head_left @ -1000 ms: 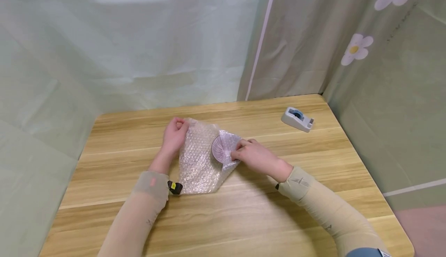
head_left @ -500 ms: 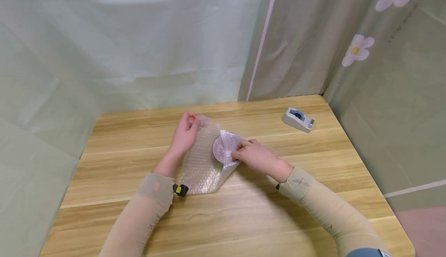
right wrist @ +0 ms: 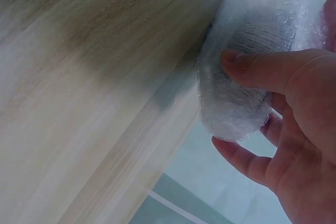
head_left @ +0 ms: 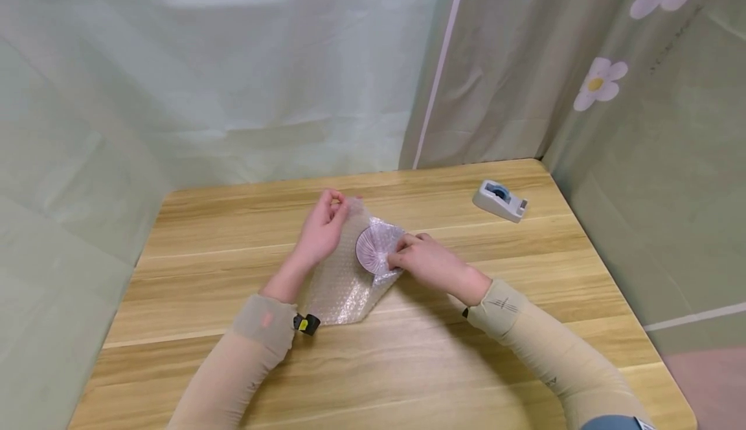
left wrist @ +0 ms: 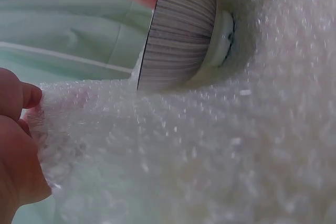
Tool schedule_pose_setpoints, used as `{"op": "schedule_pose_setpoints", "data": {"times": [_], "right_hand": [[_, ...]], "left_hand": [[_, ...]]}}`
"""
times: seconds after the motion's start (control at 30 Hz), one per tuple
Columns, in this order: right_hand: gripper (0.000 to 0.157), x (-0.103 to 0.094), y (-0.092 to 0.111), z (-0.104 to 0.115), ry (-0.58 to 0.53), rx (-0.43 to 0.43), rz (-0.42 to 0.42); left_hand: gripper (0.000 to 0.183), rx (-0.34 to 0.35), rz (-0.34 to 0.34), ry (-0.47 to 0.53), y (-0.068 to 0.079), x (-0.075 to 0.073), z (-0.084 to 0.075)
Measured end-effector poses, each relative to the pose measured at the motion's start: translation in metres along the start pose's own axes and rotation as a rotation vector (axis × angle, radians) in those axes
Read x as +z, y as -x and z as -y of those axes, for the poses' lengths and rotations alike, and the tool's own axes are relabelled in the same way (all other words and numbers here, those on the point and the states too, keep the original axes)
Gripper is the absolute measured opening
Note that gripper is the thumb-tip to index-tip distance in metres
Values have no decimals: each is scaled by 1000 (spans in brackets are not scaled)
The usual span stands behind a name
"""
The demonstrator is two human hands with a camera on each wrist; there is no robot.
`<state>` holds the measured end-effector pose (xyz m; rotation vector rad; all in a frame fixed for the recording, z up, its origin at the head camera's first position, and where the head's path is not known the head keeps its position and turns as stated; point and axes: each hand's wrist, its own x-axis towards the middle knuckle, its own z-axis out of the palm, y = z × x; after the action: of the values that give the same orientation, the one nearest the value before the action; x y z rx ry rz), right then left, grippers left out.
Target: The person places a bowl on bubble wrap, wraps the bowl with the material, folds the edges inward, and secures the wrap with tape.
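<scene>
A striped bowl [head_left: 367,250] stands on a sheet of bubble wrap [left wrist: 210,145], whose right part is folded up over the bowl's right side and into it. My right hand [head_left: 430,261] grips the wrapped right rim, thumb [right wrist: 252,69] inside and fingers outside around the wrap. At the far left corner of the sheet, my left hand [head_left: 323,226] pinches the bubble wrap and holds that edge raised beside the bowl [left wrist: 178,30]. In the left wrist view the bowl's fluted outer wall and pale foot show.
A grey tape dispenser [head_left: 500,201] with a blue roll stands at the back right of the wooden table [head_left: 233,223]. Curtains [head_left: 280,74] hang behind the table and along both sides.
My left hand has moved right, lifting the left far edge of the bubble wrap up towards the bowl. The right hand keeps its grip on the wrapped rim.
</scene>
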<state>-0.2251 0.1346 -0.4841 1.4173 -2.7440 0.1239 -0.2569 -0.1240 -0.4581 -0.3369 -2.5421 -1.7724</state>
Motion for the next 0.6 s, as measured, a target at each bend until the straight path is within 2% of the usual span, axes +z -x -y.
{"op": "schedule_pose_setpoints", "data": {"times": [0.27, 0.43, 0.6], "right_hand": [[15, 2, -1, 0, 1, -4, -2], [16, 1, -2, 0, -4, 4, 10], [18, -1, -2, 0, -12, 15, 23]], "left_hand": [[11, 15, 51, 8, 5, 7, -5], [9, 26, 110, 24, 8, 13, -7], [6, 66, 156, 52, 11, 21, -7]]}}
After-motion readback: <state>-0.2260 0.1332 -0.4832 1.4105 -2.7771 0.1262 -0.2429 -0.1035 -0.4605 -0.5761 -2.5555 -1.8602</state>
